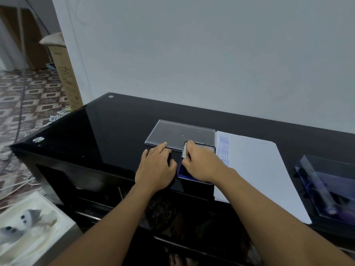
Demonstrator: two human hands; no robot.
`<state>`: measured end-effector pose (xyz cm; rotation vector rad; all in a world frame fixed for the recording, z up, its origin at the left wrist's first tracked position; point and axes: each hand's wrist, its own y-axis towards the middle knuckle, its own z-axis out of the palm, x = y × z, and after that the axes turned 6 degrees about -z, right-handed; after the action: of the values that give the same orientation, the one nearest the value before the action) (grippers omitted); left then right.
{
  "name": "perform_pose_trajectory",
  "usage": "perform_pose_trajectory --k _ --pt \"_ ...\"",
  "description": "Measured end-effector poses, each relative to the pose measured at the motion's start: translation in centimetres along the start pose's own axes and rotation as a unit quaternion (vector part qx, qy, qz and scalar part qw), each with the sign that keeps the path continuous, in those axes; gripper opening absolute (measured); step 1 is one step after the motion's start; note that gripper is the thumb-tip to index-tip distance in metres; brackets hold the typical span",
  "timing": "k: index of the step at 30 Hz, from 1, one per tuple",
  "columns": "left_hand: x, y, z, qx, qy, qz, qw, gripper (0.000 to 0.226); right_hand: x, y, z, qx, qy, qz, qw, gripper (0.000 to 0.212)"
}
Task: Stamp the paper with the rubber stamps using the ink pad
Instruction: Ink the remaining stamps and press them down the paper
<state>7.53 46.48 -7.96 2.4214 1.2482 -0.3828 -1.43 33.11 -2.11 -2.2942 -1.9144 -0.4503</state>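
While the left hand lies flat and empty on the desk, the right hand pinches a small light stamp (best gripped by its rigid sides) on the ink pad, near the front edge beside the paper.

The right hand covers most of the ink pad, leaving only a blue strip at its left edge and part of the metal lid behind the fingers. Whether that hand's grip closes on a stamp cannot be told. On the paper, just right of the ink pad, the lower stamped words vanish behind the wrist. Further right of the ink pad, a clear plastic box is blurred and cut by the frame edge; its contents are unreadable.
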Motion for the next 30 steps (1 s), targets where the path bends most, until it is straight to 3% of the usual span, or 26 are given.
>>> perform_pose_trajectory --k 30 --pt "-0.1 0.0 0.0 0.0 -0.004 -0.004 1.0 0.044 0.2 -0.9 0.3 -0.015 0.007 -0.002 1.0 0.011"
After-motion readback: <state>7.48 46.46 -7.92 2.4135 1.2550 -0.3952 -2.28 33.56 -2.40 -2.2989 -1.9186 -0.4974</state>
